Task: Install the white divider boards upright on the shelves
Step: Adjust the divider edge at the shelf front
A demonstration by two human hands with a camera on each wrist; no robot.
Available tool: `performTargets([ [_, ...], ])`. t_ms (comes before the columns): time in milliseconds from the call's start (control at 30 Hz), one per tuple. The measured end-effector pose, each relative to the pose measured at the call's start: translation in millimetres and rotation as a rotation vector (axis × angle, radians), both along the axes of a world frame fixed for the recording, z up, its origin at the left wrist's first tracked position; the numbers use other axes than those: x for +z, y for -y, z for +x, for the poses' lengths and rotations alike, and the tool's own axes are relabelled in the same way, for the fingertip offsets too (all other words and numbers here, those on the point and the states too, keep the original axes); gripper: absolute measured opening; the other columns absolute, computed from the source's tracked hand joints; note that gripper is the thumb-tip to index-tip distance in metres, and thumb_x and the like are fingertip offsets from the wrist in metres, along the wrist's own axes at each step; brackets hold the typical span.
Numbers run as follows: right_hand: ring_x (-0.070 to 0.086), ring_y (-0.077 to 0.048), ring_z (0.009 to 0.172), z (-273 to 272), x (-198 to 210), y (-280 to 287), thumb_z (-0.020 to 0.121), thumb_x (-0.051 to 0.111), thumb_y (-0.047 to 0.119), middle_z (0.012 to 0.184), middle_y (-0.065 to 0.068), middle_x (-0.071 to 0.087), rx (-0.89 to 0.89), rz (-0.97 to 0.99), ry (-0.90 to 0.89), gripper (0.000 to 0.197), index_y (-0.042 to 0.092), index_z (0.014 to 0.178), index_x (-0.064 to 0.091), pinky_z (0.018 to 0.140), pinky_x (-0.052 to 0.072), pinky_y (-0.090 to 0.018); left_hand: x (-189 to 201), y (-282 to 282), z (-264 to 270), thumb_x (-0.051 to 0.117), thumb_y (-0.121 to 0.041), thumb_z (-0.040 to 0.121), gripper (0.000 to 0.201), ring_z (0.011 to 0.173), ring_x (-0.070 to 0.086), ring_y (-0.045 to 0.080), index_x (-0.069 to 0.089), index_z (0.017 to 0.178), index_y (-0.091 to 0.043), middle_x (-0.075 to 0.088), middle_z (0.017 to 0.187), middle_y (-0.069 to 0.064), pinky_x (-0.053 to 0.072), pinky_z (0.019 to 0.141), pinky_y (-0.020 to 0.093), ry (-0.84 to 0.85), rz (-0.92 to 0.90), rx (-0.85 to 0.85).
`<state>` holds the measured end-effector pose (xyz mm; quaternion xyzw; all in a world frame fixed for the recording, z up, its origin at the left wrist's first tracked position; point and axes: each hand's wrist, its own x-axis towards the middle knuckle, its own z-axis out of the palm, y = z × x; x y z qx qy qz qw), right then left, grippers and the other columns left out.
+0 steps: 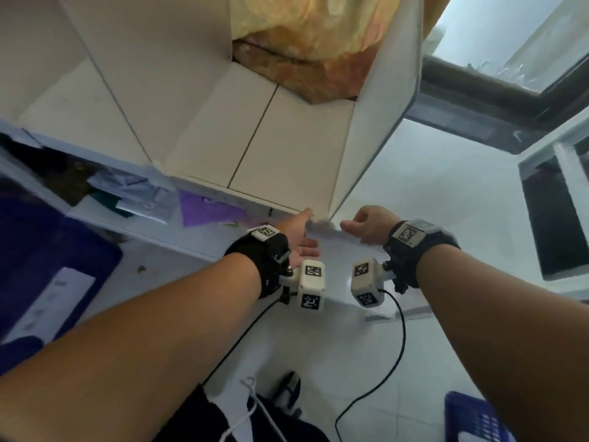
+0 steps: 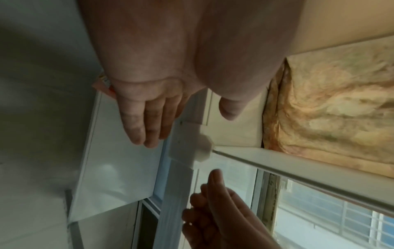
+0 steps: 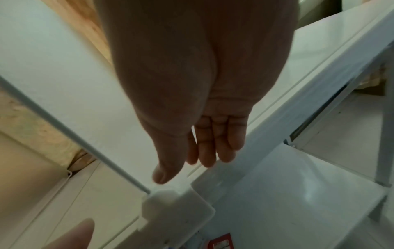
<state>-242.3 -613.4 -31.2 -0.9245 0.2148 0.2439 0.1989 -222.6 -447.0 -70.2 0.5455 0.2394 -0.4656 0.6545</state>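
A white divider board point(image 1: 379, 122) stands upright at the right end of the cream shelf point(image 1: 287, 148). Its lower front corner sits in a white corner piece point(image 1: 322, 227) on the shelf's front edge. My left hand point(image 1: 302, 237) is just left of that corner, fingers straight and thumb up by the shelf edge, holding nothing. My right hand point(image 1: 358, 224) hovers just right of the corner with loosely bent fingers, empty. In the left wrist view the fingers point(image 2: 145, 128) lie beside the corner piece point(image 2: 203, 148). In the right wrist view the thumb point(image 3: 164, 173) hangs just above the corner piece point(image 3: 166, 203).
A yellow-orange plastic bag point(image 1: 318, 43) fills the back of the shelf. Another thin divider point(image 1: 105, 74) stands further left. Clothes and a purple item point(image 1: 207, 208) lie on the lower level. A blue crate point(image 1: 471, 419) sits on the floor at right, a window frame point(image 1: 478, 100) beyond.
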Motion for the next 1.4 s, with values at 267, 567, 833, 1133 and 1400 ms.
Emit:
performTargets([
  [267,0.057,-0.012,0.059,26,-17,14,0.076,0.069,0.057,0.066,0.002,0.065,0.135,0.098,-0.076,0.042,0.016,0.075,0.062,0.054,0.044,-0.023,-30,29,-6,0.050,-0.059,0.091,0.067,0.090,0.064,0.034,0.044,0.136,-0.010,0.061,0.110,0.019,0.054,0.080,0.046,-0.095,-0.130,0.221],
  [567,0.065,-0.010,0.052,41,-23,26,0.082,0.068,0.049,0.066,-0.001,0.074,0.150,0.195,-0.127,0.042,0.008,0.078,0.071,0.056,0.053,-0.021,-52,47,-6,0.065,-0.051,0.085,0.067,0.110,0.059,0.039,0.050,0.127,-0.001,0.057,0.125,0.025,0.049,0.094,0.047,-0.198,-0.287,0.343],
  [833,0.065,-0.009,0.051,46,-22,23,0.079,0.071,0.048,0.063,-0.002,0.073,0.108,0.232,-0.156,0.039,0.009,0.072,0.071,0.056,0.053,-0.021,-58,49,-7,0.069,-0.052,0.081,0.073,0.109,0.058,0.035,0.050,0.127,0.000,0.058,0.122,0.023,0.050,0.092,0.040,-0.183,-0.308,0.435],
  [1133,0.065,-0.009,0.053,64,-25,-13,0.082,0.065,0.050,0.070,-0.003,0.075,0.197,0.233,-0.105,0.042,0.008,0.077,0.070,0.057,0.051,-0.022,-61,20,3,0.077,-0.048,0.072,0.069,0.110,0.058,0.034,0.054,0.118,-0.001,0.060,0.119,0.020,0.049,0.096,0.038,-0.128,-0.299,0.574],
  [1400,0.061,-0.015,0.057,66,-29,-21,0.080,0.068,0.050,0.070,-0.007,0.075,0.183,0.220,-0.053,0.041,0.010,0.071,0.067,0.065,0.052,-0.032,-64,12,0,0.076,-0.036,0.079,0.042,0.096,0.060,0.027,0.062,0.102,-0.004,0.064,0.097,0.013,0.052,0.091,0.034,-0.093,-0.336,0.597],
])
